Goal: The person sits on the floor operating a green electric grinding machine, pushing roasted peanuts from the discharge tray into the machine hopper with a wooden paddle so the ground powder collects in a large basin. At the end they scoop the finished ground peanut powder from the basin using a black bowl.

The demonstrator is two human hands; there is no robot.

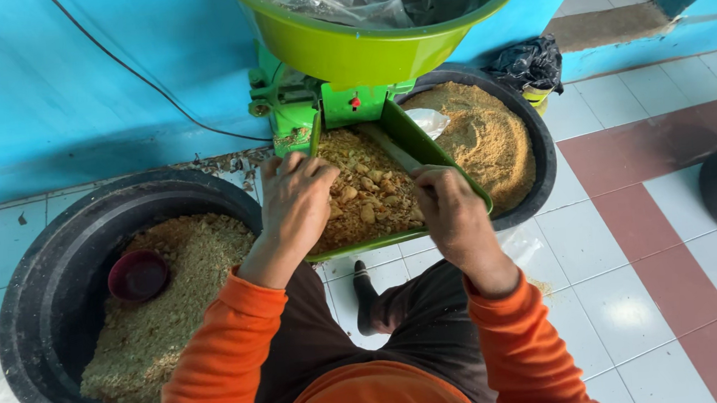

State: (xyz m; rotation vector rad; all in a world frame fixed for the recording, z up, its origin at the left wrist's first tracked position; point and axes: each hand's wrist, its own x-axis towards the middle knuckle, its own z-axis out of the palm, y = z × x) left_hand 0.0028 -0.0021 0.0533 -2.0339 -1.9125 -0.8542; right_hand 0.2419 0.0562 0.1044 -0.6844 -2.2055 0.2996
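Note:
A green tray point(443, 162) slopes out from a green grinding machine point(295, 104) and holds a heap of tan, lumpy pieces point(365, 194). My left hand point(295, 202) lies flat on the heap's left side, fingers spread over the pieces. My right hand point(448, 207) is closed around a thin stick point(388, 150) that reaches up the tray toward the machine. Both arms wear orange sleeves.
A large black tub point(38, 295) at left holds coarse meal and a dark red bowl point(138, 276). Another black tub point(537, 140) behind the tray holds fine tan meal with a white scoop point(429, 121). A green basin point(364, 52) with plastic bags tops the machine. Blue wall behind, tiled floor right.

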